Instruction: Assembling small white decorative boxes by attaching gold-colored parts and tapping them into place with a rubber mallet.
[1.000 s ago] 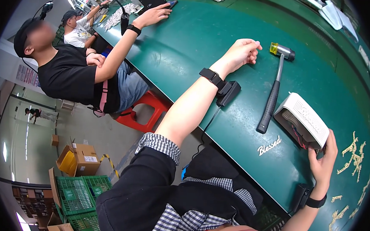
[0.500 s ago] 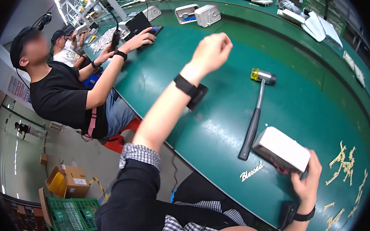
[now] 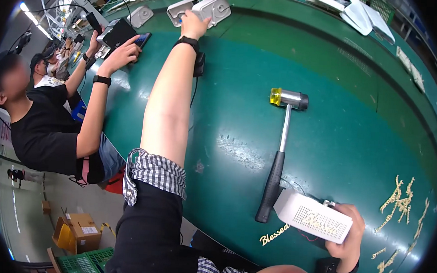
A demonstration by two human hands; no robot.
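Observation:
My left hand [image 3: 194, 25] is stretched far across the bench, its thumb and fingers closed about the edge of a white plastic housing [image 3: 213, 10]. Beside that housing lies a similar open white housing [image 3: 178, 9]. Near me, my right hand [image 3: 349, 229] grips the right end of a white box-shaped casing [image 3: 294, 206]. Its perforated face is turned up and bears a gold-coloured script word cutout; thin wires show at its edges. A matching loose word cutout [image 3: 274, 235] lies just left of it. A mallet [image 3: 275, 177] with a black grip and a yellow and dark head lies close by.
Several gold script cutouts [image 3: 397, 205] lie at the right of the green bench [image 3: 240, 113]. White panels [image 3: 358, 15] rest on the far ledge. At left a co-worker [image 3: 48, 131] handles a phone [image 3: 142, 40] beside a black box [image 3: 118, 34]. Cartons [image 3: 78, 230] stand on the floor.
My left hand has gone from above the bench to the far white housing and closed on it. My right hand has turned the casing so its perforated face shows. The whole view has swung.

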